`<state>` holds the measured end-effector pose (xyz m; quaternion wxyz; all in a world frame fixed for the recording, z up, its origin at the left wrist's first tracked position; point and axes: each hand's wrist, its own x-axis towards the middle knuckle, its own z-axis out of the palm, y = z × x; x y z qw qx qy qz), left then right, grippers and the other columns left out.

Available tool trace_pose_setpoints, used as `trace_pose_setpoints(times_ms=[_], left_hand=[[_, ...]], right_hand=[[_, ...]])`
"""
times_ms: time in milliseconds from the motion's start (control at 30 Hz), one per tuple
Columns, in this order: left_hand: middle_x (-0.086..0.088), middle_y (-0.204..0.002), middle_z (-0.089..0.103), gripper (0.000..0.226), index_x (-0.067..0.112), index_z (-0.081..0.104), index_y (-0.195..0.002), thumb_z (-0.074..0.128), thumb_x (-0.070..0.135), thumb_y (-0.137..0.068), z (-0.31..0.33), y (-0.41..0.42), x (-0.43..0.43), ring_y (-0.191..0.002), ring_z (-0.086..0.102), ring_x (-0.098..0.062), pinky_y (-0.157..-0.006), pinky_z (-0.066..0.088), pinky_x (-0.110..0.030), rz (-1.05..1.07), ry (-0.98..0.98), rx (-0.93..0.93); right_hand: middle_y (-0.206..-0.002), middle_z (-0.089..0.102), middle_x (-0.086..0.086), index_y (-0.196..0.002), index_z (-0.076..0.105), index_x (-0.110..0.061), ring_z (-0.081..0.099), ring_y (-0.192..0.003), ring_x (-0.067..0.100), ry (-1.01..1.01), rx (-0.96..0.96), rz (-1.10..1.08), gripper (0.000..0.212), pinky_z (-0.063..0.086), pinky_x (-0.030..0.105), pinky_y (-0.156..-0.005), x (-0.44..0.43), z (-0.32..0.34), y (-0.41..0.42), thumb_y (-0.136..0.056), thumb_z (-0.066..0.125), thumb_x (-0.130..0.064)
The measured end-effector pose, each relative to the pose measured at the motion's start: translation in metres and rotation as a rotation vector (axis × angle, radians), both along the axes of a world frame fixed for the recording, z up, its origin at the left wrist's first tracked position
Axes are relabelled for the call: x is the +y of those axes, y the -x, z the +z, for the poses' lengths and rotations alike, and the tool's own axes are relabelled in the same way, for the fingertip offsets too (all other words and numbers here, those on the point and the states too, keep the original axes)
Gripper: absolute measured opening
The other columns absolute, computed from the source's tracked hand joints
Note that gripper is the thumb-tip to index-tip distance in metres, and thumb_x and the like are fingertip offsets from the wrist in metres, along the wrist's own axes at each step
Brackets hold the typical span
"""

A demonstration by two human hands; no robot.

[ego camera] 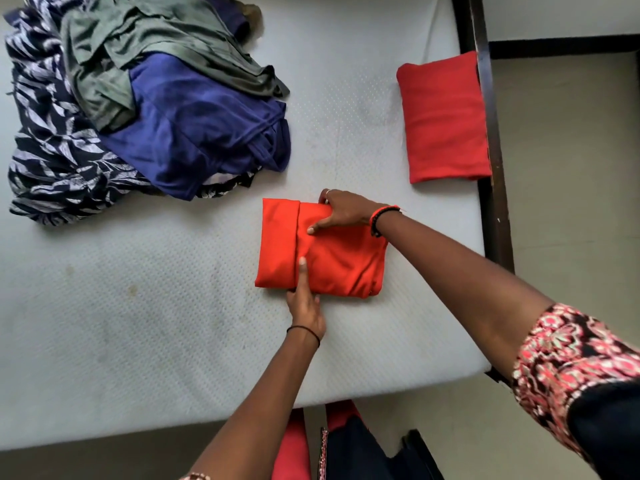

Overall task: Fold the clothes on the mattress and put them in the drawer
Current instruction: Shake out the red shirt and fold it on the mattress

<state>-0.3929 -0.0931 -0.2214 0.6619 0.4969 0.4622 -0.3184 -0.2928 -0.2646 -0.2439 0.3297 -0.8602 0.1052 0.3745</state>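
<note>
An orange garment lies folded into a rectangle near the middle of the white mattress. My left hand grips its near edge, thumb pressed on top along the fold line. My right hand holds the far edge, fingers curled over it and thumb flat on the cloth. A second folded red garment rests at the mattress's right edge. An unfolded heap sits at the far left: a blue garment, a grey-green one and a black-and-white leaf-print one. No drawer is in view.
A dark wooden bed frame runs along the mattress's right side, with pale floor beyond it. The mattress's near edge is just in front of my body.
</note>
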Motion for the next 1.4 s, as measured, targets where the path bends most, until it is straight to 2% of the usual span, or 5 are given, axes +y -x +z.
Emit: trace_pose_setpoints(times_ms=[233,467,800,1200,1400], left_hand=[[-0.007,-0.125,0.063,0.068,0.013,0.056,-0.129,0.078,0.041,-0.071,-0.002,-0.028,-0.009,-0.114,0.061,-0.019,-0.102,0.045,-0.042,0.121,0.168,-0.074],[-0.01,-0.117,0.067,0.029,0.013,0.061,-0.116,0.05,0.029,-0.094,0.028,-0.048,-0.005,-0.106,0.062,-0.02,-0.1,0.045,-0.041,0.016,0.403,-0.073],[-0.009,-0.107,0.071,0.033,0.011,0.063,-0.109,0.062,0.026,-0.08,0.063,-0.081,-0.063,-0.093,0.069,-0.018,-0.091,0.051,-0.038,-0.345,0.521,-0.021],[-0.004,-0.096,0.073,0.022,0.016,0.06,-0.111,0.053,0.026,-0.093,0.054,-0.169,-0.233,-0.086,0.069,-0.015,-0.08,0.057,-0.033,-0.745,0.592,-0.133],[-0.004,-0.116,0.067,0.045,0.02,0.05,-0.132,0.061,0.026,-0.09,0.033,-0.186,-0.271,-0.099,0.067,-0.018,-0.078,0.057,-0.037,-0.819,0.486,-0.222]], right_hand=[[-0.113,0.059,0.001,-0.119,0.055,-0.015,0.054,-0.101,0.016,-0.079,0.021,-0.186,0.074,0.043,0.028,-0.085,-0.003,-0.009,0.004,-0.064,0.075,-0.061],[-0.08,0.072,-0.005,-0.083,0.068,-0.018,0.069,-0.073,0.011,-0.338,0.127,-0.456,0.049,0.05,0.022,-0.061,-0.016,0.012,0.021,-0.064,0.074,-0.063],[-0.107,0.071,0.001,-0.111,0.061,-0.02,0.067,-0.097,0.014,-0.856,0.185,-0.879,0.086,0.054,0.025,-0.08,-0.084,0.043,0.072,-0.039,0.086,-0.062],[-0.105,0.067,-0.006,-0.118,0.054,-0.02,0.067,-0.087,0.004,-0.619,-0.299,-1.153,0.09,0.053,0.02,-0.072,-0.23,0.077,0.058,-0.041,0.09,-0.049],[-0.103,0.065,-0.005,-0.106,0.053,-0.022,0.063,-0.088,0.005,-0.464,-0.362,-1.192,0.031,0.05,0.024,-0.082,-0.265,0.054,0.038,-0.081,0.072,-0.021]])
